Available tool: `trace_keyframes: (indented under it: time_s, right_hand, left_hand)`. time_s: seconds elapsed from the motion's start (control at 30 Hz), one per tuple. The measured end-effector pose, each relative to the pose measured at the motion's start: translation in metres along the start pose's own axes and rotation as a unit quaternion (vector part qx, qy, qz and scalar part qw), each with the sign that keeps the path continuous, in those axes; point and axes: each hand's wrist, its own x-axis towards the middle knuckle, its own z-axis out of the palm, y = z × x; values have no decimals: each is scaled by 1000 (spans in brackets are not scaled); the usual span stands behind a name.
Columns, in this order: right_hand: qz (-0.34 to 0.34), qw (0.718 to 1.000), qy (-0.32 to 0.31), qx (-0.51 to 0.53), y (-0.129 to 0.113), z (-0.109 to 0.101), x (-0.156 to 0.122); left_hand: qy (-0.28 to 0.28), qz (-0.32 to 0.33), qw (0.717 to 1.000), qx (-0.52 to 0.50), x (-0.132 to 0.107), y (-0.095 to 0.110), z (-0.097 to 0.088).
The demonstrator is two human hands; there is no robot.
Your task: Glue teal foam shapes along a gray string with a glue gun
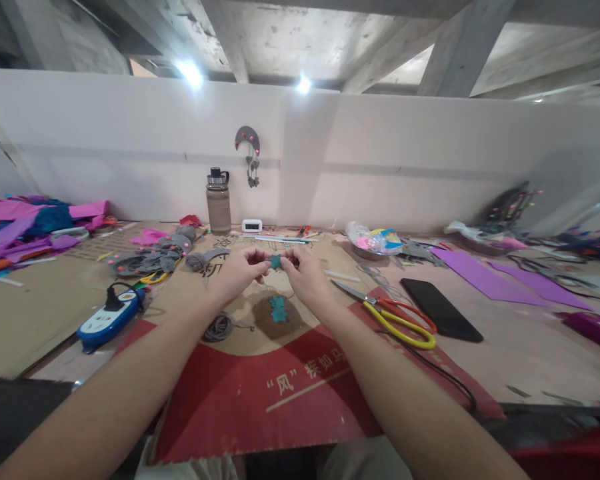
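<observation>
White partition wall (395, 133) behind, concrete beams (227, 40) overhead, cluttered worktable (510, 353) in front; I have only the head view to go on. Red-and-tan cardboard sheet (220, 400) serves as work mat. Left hand (246, 269) and right hand (304, 275) meet above it, both pinching one small teal cutout (275, 261) from opposite sides; looks like felt, exact outline too small for me to tell. More teal material (278, 309) lies on the cardboard just below, one piece or two, can't tell. Coil of grey cord (219, 328) to its left; yellow-and-red scissors (373, 304) to its right, open, held by neither hand; black phone (440, 310) beyond. Step in hand, my read: fingertip work on the cutout, shaping or aligning unclear. Next move, I judge, calls for light, even pressure from both sides, since soft material could stretch or slip
</observation>
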Motion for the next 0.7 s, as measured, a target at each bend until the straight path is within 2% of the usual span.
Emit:
trace_keyframes:
  time_s: [0.1, 0.27, 0.43, 0.57, 0.7]
  right_hand:
    - [-13, 1000, 8, -5, 0, -1, -1]
    - [-59, 998, 10, -29, -1, -3, -2]
    - [-103, 993, -17, -57, -6, -5, -3]
    - [-109, 992, -34, -62, -5, -4, -3]
    - [-86, 995, -38, -42, -2, -4, -2]
  left_hand:
    - [-23, -3, 1000, 7, 0, 1, 0]
    - [-102, -37, 994, -28, 2, 3, -6]
    - [-57, -49, 997, -21, 6, -1, -12]
    - [-90, -68, 993, -25, 4, 0, -13]
    - [-113, -100, 987, -56, 1, 6, -13]
